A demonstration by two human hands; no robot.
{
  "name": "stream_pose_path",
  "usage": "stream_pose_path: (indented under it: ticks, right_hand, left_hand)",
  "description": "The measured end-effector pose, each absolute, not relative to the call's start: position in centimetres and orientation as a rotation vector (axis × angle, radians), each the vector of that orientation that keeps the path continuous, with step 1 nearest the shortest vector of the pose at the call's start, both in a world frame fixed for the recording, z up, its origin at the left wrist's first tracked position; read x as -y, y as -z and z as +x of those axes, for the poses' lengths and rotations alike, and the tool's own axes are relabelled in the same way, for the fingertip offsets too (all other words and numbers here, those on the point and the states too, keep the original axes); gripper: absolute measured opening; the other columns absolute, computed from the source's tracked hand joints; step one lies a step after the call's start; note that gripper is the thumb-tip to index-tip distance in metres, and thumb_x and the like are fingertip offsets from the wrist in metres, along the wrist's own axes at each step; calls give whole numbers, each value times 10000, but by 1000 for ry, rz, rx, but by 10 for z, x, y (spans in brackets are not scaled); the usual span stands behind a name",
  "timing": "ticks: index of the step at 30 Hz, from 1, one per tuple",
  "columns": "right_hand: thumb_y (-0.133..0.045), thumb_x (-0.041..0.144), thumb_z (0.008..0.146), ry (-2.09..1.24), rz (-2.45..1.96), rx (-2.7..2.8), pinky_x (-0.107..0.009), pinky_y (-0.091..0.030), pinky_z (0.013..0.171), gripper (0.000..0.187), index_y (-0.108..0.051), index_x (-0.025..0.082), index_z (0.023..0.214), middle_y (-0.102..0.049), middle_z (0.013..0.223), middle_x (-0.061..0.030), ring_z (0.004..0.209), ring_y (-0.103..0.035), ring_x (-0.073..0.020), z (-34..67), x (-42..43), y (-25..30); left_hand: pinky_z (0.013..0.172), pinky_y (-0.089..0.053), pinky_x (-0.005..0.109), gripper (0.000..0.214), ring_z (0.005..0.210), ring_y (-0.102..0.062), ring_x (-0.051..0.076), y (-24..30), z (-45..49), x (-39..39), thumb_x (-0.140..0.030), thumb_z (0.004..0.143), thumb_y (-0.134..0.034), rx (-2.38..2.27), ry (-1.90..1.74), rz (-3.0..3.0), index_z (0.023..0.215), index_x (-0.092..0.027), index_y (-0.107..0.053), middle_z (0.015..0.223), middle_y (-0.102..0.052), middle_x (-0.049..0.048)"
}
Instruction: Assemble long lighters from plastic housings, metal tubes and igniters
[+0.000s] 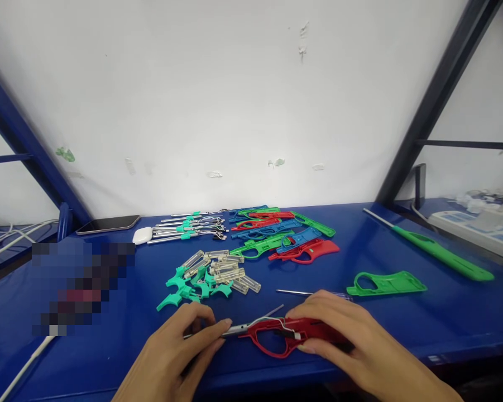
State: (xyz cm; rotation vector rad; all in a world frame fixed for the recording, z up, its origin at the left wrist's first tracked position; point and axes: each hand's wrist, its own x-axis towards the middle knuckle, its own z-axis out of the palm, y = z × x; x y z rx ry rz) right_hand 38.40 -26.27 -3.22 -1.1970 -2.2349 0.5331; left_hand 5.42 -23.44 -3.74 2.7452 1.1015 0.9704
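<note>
Close to the front edge of the table, my right hand point(339, 335) grips a red lighter housing half point(272, 350) by its handle end, its open inner side facing up. My left hand point(184, 346) pinches a silver metal lighter tube point(236, 329) at the narrow end of that housing. White wires run from the tube to a small black igniter piece point(291, 334) over the red half. A thin clear tube point(275, 310) sticks up behind them. Beyond my right hand, a screwdriver point(295, 292) lies partly hidden.
Behind my left hand lie teal triggers point(188, 293) and clear fuel tanks point(230, 273). Farther back are wired metal tubes point(188, 229) and coloured housing halves point(276, 229). A green half point(389, 283), a green lighter point(444, 254) and a phone point(109, 224) flank them.
</note>
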Motion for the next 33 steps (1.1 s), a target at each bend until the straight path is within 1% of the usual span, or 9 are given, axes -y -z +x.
stream_pose_path:
  ticks: [6, 8, 12, 16, 20, 24, 28, 33]
  right_hand:
    - [-636, 435, 1076, -600, -1190, 2229, -285, -532, 1037, 239, -655, 418, 1314, -755, 1253, 40, 1144, -706, -170, 385, 262, 34]
    - [-641, 430, 1074, -602, -1183, 2227, -295, -530, 1043, 244, -657, 416, 1316, -757, 1255, 35, 1148, -703, -177, 385, 262, 33]
    - [-636, 423, 1075, -597, -1182, 2225, -319, -533, 1048, 246, -669, 395, 1317, -760, 1252, 11, 1158, -699, -201, 385, 261, 33]
    - [-642, 424, 1073, -591, -1179, 2232, -320, -532, 1044, 250, -668, 399, 1320, -759, 1254, 14, 1155, -699, -200, 386, 261, 34]
    - [-641, 408, 1078, -584, -1175, 2237, -307, -520, 1052, 243, -662, 407, 1320, -759, 1262, 32, 1166, -698, -184, 385, 261, 33]
    - [-651, 402, 1075, -598, -1154, 2230, -281, -524, 1024, 231, -671, 406, 1305, -767, 1239, 52, 1135, -704, -163, 385, 261, 33]
    - [-673, 405, 1061, -549, -1146, 2210, -290, -517, 1059, 201, -706, 370, 1256, -788, 1230, 49, 1156, -713, -170, 385, 262, 34]
    - [-663, 350, 1072, -462, -1087, 2188, -267, -520, 1066, 144, -754, 323, 1180, -817, 1196, 33, 1136, -740, -156, 382, 262, 35]
  left_hand:
    - [728, -613, 158, 306, 835, -762, 124, 35, 56, 236, -313, 1117, -512, -1098, -1009, 2673, 1294, -325, -762, 1062, -697, 51]
    - [737, -616, 163, 309, 845, -763, 129, 35, 56, 236, -303, 1115, -516, -1084, -1008, 2674, 1309, -324, -755, 1065, -701, 55]
    - [716, -625, 186, 339, 797, -753, 136, 35, 57, 236, -273, 1115, -489, -1049, -989, 2713, 1321, -341, -750, 1047, -708, 64]
    - [691, -629, 206, 363, 783, -742, 145, 36, 57, 236, -248, 1110, -474, -1047, -971, 2771, 1348, -346, -731, 1030, -699, 63]
    - [726, -636, 219, 398, 836, -743, 150, 36, 56, 237, -216, 1109, -448, -1052, -916, 2813, 1399, -341, -691, 1061, -684, 65]
    - [773, -646, 225, 416, 896, -754, 160, 34, 55, 237, -213, 1105, -442, -1044, -871, 2854, 1432, -343, -665, 1103, -688, 70]
    - [771, -646, 212, 428, 870, -759, 157, 33, 54, 235, -195, 1094, -433, -1035, -895, 2892, 1414, -340, -677, 1073, -705, 63]
    - [779, -651, 213, 407, 860, -763, 160, 37, 53, 234, -219, 1109, -417, -1029, -930, 2969, 1390, -311, -697, 1062, -722, 66]
